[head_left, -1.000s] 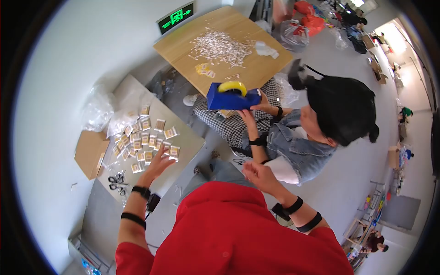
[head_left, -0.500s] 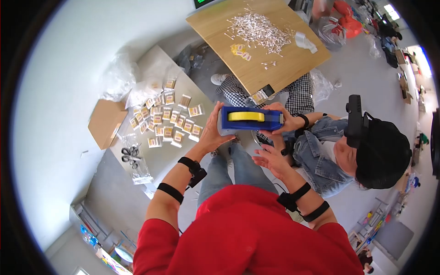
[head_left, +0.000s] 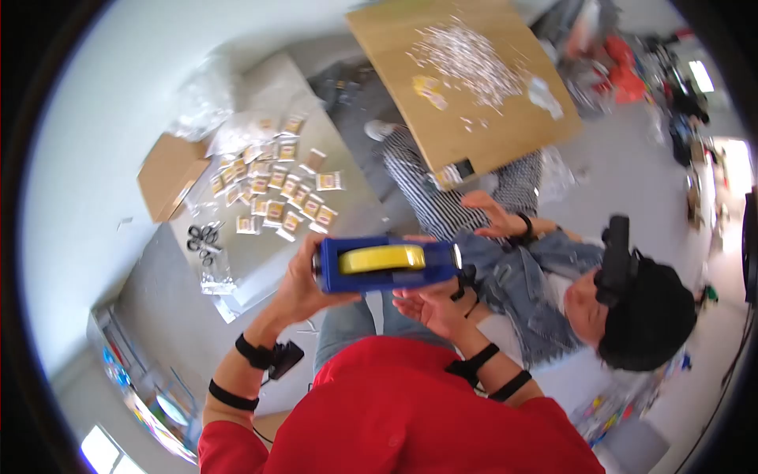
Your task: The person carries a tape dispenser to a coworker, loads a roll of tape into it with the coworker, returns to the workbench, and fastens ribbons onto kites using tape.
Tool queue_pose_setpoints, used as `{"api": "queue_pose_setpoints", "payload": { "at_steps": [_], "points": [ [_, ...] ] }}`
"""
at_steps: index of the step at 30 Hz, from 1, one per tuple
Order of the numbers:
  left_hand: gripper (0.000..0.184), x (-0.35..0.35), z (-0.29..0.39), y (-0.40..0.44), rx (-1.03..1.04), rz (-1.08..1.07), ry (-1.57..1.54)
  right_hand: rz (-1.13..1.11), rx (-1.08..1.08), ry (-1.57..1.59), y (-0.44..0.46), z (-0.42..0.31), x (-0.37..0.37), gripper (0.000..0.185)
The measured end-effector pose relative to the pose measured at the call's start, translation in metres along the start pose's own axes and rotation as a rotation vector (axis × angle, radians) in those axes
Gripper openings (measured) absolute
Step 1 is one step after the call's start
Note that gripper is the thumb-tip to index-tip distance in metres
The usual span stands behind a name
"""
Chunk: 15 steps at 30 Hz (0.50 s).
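Note:
A blue tape dispenser (head_left: pixel 379 283) with a roll of yellow tape (head_left: pixel 383 257) is held up in front of my body. My left hand (head_left: pixel 298 283) is closed around its left end. My right hand (head_left: pixel 436 310) is just below its right part, palm up with the fingers apart; I cannot tell whether it touches the dispenser. A co-worker's open hand (head_left: pixel 496 216) is above and to the right, apart from the dispenser. A bit of skin shows behind the dispenser's upper edge, and whose it is I cannot tell.
Several small packets (head_left: pixel 276 178) lie on a grey table (head_left: pixel 316 107) at left, with black scissors (head_left: pixel 204 243) and a cardboard box (head_left: pixel 170 178). A wooden table (head_left: pixel 387 47) bears a pile of cotton swabs (head_left: pixel 474 63). The co-worker (head_left: pixel 529 276) sits close at right.
The tape dispenser has come down and left toward my body in my left hand. The co-worker's hand has let go of it. My right hand has come in under its right part.

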<state>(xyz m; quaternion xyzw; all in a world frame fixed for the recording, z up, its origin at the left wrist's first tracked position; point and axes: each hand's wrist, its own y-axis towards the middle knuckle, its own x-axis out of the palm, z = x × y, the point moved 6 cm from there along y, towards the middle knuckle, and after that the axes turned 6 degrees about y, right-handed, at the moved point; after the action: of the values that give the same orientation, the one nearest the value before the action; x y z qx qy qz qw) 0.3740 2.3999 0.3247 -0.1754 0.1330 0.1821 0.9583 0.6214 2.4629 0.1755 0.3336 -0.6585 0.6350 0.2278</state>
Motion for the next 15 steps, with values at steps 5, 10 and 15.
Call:
{"api": "queue_pose_setpoints", "payload": {
  "at_steps": [5, 10, 15],
  "points": [
    [0.075, -0.023, -0.024, -0.099, -0.200, 0.131, -0.151, -0.093, 0.164, -0.060, 0.001, 0.016, 0.057, 0.049],
    [0.075, -0.049, -0.051, -0.221, -0.204, 0.267, -0.262, -0.240, 0.537, -0.068, -0.002, 0.085, 0.089, 0.055],
    [0.081, -0.078, -0.100, -0.375, -0.146, 0.411, -0.443, -0.160, 0.801, -0.282, 0.017, 0.194, 0.129, 0.052]
  ]
}}
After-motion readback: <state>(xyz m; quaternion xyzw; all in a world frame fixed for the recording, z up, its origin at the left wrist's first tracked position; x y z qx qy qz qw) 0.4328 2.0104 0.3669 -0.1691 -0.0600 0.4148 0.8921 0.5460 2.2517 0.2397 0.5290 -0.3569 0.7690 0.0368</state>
